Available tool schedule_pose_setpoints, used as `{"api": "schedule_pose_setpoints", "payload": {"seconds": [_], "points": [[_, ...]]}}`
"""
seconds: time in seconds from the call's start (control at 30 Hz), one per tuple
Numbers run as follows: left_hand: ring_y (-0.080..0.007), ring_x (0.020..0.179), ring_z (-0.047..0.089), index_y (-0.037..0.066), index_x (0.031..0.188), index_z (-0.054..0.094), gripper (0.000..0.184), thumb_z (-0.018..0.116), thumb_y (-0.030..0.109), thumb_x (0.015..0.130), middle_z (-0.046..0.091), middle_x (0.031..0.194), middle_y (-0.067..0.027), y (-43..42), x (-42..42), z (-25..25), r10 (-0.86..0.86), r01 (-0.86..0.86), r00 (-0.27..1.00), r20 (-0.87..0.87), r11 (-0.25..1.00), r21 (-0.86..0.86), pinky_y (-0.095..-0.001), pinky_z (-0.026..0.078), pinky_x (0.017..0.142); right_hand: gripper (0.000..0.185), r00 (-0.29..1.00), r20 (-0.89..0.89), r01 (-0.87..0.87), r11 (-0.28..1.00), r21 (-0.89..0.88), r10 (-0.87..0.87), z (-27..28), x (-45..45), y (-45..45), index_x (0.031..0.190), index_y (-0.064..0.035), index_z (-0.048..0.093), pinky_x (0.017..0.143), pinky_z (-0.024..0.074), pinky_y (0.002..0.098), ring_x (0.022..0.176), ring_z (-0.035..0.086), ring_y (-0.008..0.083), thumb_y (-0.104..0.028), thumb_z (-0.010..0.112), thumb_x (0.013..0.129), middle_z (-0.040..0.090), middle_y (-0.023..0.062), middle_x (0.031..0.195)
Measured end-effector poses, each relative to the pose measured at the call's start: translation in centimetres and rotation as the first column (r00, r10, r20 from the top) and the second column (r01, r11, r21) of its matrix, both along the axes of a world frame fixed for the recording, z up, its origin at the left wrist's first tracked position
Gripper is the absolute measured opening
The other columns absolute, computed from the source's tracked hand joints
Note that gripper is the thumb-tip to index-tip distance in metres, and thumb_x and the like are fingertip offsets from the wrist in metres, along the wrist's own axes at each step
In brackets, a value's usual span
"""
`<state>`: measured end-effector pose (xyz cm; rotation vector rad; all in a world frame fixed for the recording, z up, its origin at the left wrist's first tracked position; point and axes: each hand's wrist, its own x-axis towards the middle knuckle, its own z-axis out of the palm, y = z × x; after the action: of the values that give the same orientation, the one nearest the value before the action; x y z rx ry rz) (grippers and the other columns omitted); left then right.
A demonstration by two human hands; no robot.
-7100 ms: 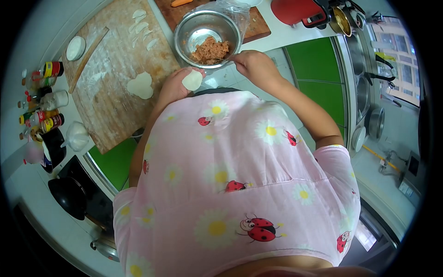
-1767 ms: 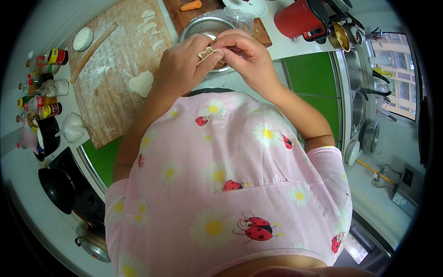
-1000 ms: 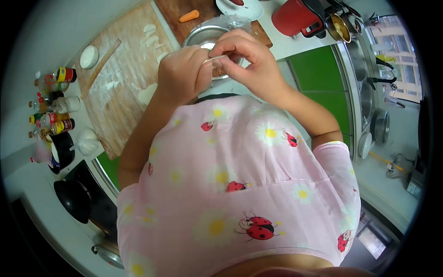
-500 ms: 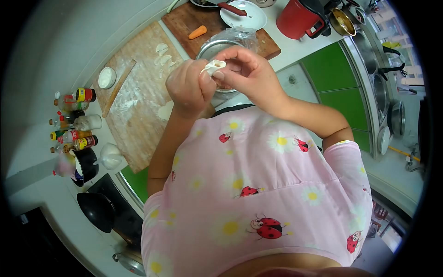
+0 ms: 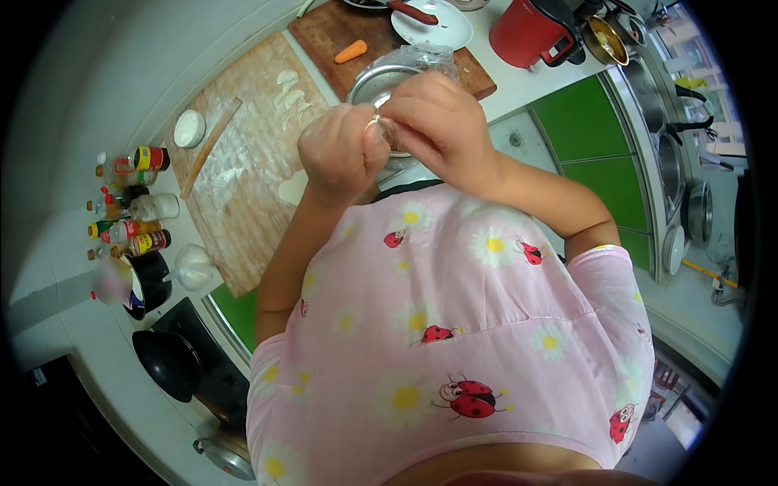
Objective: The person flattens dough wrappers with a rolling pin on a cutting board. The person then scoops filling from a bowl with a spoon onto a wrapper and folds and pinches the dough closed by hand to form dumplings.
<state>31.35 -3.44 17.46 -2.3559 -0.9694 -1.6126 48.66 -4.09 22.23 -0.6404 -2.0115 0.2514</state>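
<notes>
Both hands meet in front of the steel bowl (image 5: 362,88). My left hand (image 5: 340,150) has its fingers curled round a piece of white dough (image 5: 375,121), mostly hidden, with only a small edge showing at the thumb. The fingers of my right hand (image 5: 433,121) press on the same dough from the other side. Some brown filling shows in the bowl below the hands. On the floured wooden board (image 5: 247,235) lie flat dough (image 5: 292,189), several folded dumplings (image 5: 292,99), a rolling pin (image 5: 211,149) and a small bowl of white flour (image 5: 190,129).
Beyond the bowl is a brown cutting board (image 5: 328,40) with a carrot (image 5: 351,52). A white plate (image 5: 442,34) and a red jug (image 5: 527,34) stand farther right. Bottles (image 5: 134,230) line the left side, with a black wok (image 5: 166,364) nearer me.
The open-topped dough between my hands has been pinched together and is now mostly covered by fingers. Since the earliest frame, my right hand has come from the bowl's edge to the dough. The view has turned.
</notes>
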Motion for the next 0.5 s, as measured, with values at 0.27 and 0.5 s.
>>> {"api": "schedule_pose_setpoints", "payload": {"seconds": [0.27, 0.5], "points": [[-0.0293, 0.054, 0.055, 0.001, 0.087, 0.059, 0.016, 0.049, 0.014, 0.091, 0.055, 0.067, -0.0120, -0.26, 0.02, 0.25, 0.022, -0.017, 0.996, 0.087, 0.998, -0.065, -0.0383, 0.044, 0.047, 0.016, 0.999, -0.039, 0.023, 0.990, -0.138, -0.028, -0.23, 0.16, 0.28, 0.094, -0.0046, 0.061, 0.074, 0.0457, 0.0388, 0.084, 0.055, 0.0303, -0.009, 0.068, 0.080, 0.059, 0.0102, 0.089], [-0.0269, 0.058, 0.058, -0.001, 0.097, 0.058, 0.018, 0.048, 0.014, 0.094, 0.058, 0.072, -0.0126, -0.52, 0.18, 0.51, -0.069, 0.115, 0.982, 0.174, 0.957, -0.268, -0.0351, 0.047, 0.052, 0.012, 0.994, 0.109, 0.031, 1.000, -0.002, -0.031, -0.67, 0.48, 0.94, 0.089, -0.0028, 0.057, 0.070, 0.0441, 0.0404, 0.078, 0.052, 0.0324, -0.006, 0.066, 0.081, 0.052, 0.0110, 0.080]]}}
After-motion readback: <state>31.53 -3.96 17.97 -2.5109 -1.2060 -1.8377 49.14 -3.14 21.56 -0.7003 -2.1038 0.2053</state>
